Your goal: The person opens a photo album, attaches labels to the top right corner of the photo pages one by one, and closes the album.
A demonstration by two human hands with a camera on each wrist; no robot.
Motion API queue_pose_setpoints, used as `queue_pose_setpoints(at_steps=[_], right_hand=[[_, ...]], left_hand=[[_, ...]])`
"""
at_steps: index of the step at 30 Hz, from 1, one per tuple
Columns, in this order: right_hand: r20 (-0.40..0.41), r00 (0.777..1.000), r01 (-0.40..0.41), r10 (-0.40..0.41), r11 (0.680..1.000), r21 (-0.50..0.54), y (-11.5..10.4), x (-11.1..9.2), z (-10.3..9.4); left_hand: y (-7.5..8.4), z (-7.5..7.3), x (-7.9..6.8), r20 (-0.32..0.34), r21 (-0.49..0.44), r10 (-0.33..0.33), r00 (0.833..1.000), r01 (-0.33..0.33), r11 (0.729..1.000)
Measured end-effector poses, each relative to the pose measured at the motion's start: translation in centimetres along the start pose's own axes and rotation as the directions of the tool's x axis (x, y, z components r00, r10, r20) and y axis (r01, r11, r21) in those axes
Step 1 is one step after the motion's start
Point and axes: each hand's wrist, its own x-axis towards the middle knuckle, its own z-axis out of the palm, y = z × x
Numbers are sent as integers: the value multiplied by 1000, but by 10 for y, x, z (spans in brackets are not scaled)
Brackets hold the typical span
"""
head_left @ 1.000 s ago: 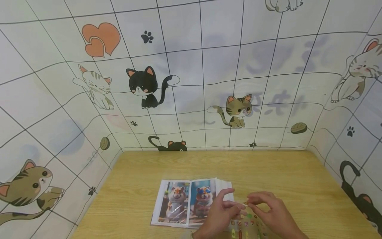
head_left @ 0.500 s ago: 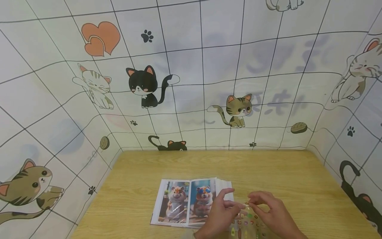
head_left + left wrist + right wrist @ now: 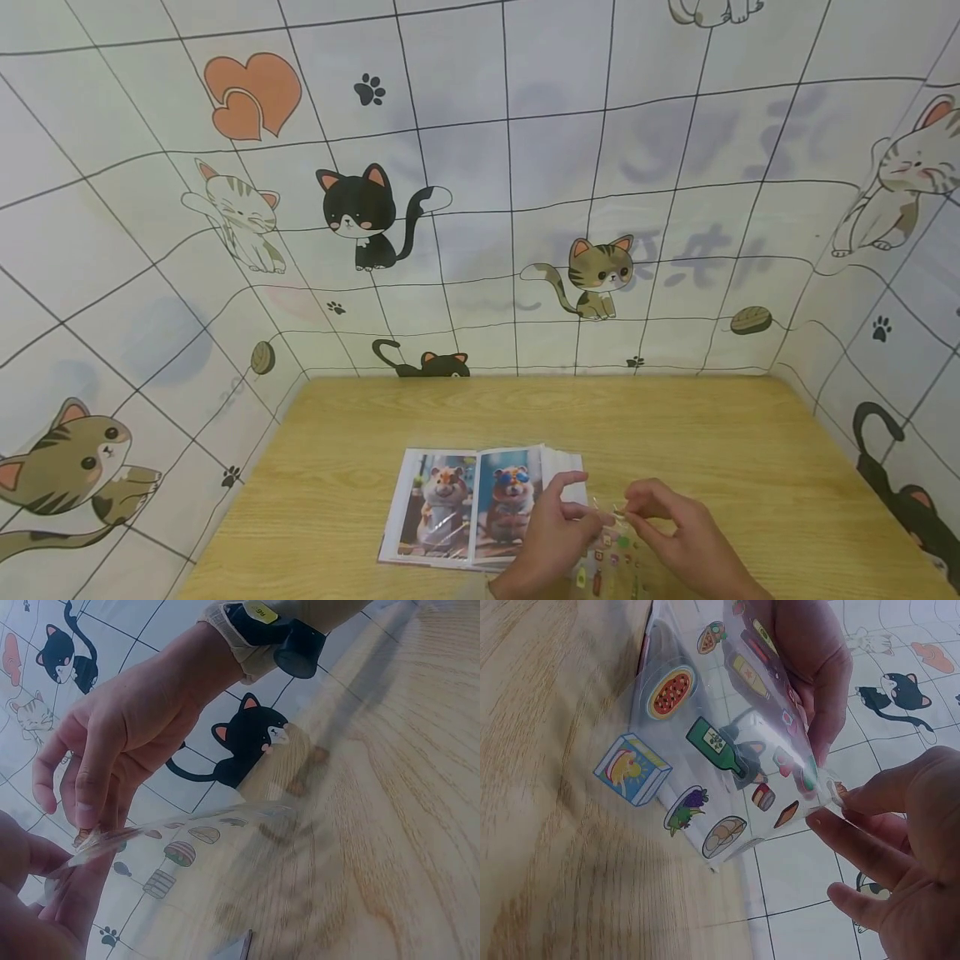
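Note:
A transparent sticker sheet [image 3: 609, 568] printed with small food pictures is held up over the table by both hands. In the head view my left hand [image 3: 553, 527] pinches its upper edge between thumb and fingers. My right hand [image 3: 686, 529] has thumb and index finger together at the same edge, just right of the left fingertips. The right wrist view shows a small brownish sticker [image 3: 841, 790] between those right fingertips, right at the sheet's bent corner. Pizza, a green bottle [image 3: 717, 747] and grapes are among the pictures on the sheet.
An open photo album [image 3: 474, 546] with two hamster pictures lies left of the hands, partly behind the left one. The wooden table [image 3: 360, 417] meets a wall [image 3: 480, 208] with a cat-patterned covering at the back and sides.
The sheet's lower part has swung slightly left and tilted. The right fingertips have shifted a little to the right, away from the left ones. The album stays in place.

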Motion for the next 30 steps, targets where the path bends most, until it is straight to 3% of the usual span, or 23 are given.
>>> queue_pose_setpoints(at_steps=[9,21,30], right_hand=[[40,999,-25,24,999,25,-1,0,-1],[56,998,13,-11,999,-45,-5,0,1],[36,991,131,-127,985,-110,-4,-2,3]], left_hand=[[1,0,0,-2,1,0,1000,0,1000],[-1,0,0,87,-102,28,996,-19,995],[-1,1,-1,25,-93,-16,1000,18,996]])
